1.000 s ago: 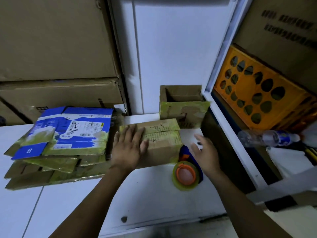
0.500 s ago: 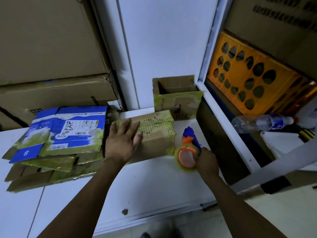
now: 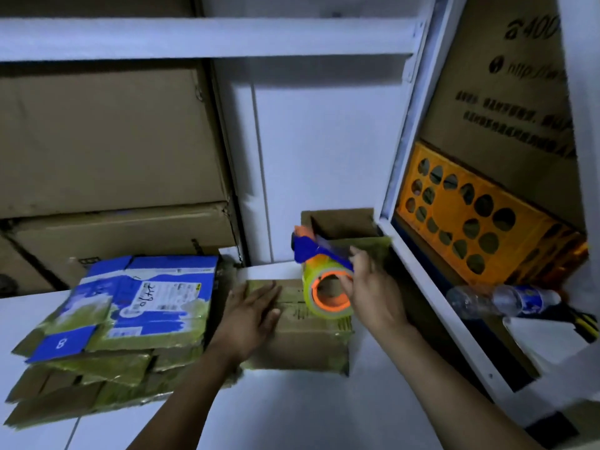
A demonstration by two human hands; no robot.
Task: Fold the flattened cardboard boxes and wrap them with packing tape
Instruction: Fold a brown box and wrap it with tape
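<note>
Left hand [image 3: 251, 315] flat, fingers spread on folded box [image 3: 308, 339]; right hand [image 3: 370, 289] grips tape dispenser [image 3: 324, 277] just above it.

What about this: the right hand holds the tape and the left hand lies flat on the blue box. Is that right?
No. In the head view the left hand lies flat on the brown box; the blue box sits beside it. The right hand does hold the tape.

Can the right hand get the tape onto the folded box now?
Probably yes: the right hand holds the tape dispenser just over the folded box, and the left hand presses only its left part.
</note>
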